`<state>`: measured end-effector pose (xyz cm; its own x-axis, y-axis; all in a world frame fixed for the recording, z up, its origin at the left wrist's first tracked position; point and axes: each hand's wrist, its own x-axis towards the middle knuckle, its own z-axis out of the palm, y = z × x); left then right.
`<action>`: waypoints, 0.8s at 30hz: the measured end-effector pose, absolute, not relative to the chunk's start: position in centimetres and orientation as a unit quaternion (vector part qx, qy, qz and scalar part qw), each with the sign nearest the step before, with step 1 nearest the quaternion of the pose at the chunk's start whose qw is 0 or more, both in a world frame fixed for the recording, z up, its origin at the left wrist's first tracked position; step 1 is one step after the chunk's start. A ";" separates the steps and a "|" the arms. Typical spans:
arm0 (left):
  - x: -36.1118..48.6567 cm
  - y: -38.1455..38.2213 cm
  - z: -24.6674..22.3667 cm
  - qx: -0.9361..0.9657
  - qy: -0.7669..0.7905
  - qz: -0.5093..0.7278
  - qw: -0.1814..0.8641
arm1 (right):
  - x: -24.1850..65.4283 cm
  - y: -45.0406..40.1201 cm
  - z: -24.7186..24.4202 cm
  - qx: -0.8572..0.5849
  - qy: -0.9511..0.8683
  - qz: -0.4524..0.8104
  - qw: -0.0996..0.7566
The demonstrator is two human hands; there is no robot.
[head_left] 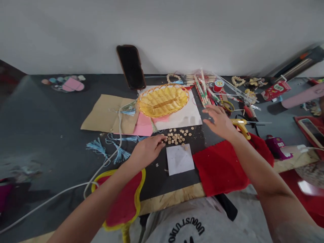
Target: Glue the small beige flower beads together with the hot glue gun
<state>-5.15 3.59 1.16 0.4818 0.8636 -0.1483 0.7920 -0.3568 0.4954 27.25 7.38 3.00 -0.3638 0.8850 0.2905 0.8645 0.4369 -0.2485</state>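
My left hand (149,148) reaches to the left edge of a loose pile of small flower-shaped wooden beads (174,137). Its thumb and forefinger close in a pinch, with a small pale bead at the tips. My right hand (219,122) hovers right of the pile, fingers apart and nothing visible in them. Just below the beads lies a small white paper square (180,160). Behind them, a yellow woven basket (163,101) rests on white and pink sheets. A red felt cloth (222,168) spreads under my right forearm.
Light blue tassels (121,153) and a white cord (101,167) lie at left, beside brown paper (108,113). A red fan-shaped piece with yellow trim (138,199) overhangs the front edge. A phone (131,66) leans on the wall. A yellow glue gun (241,126) lies right.
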 end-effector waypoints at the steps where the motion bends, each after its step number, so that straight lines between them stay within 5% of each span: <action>1: -5.1 3.6 1.0 0.823 0.505 0.062 0.253 | 26.2 6.8 2.7 -0.503 -0.843 0.036 0.188; 9: -5.1 3.6 0.3 0.843 0.487 0.068 0.220 | 20.1 3.0 0.5 -0.353 -0.933 0.052 0.044; 19: -5.4 2.9 0.7 0.828 0.517 0.166 0.143 | 25.2 3.9 1.5 -0.491 -0.843 0.077 0.205; 24: -5.2 2.8 0.6 0.820 0.518 0.235 0.061 | 24.9 3.8 0.5 -0.502 -0.840 0.094 0.184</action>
<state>-5.19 2.79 0.64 0.3518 0.8786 0.3228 0.8215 -0.4551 0.3434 24.95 3.76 0.46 -0.4271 0.8782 0.2151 0.8091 0.4774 -0.3427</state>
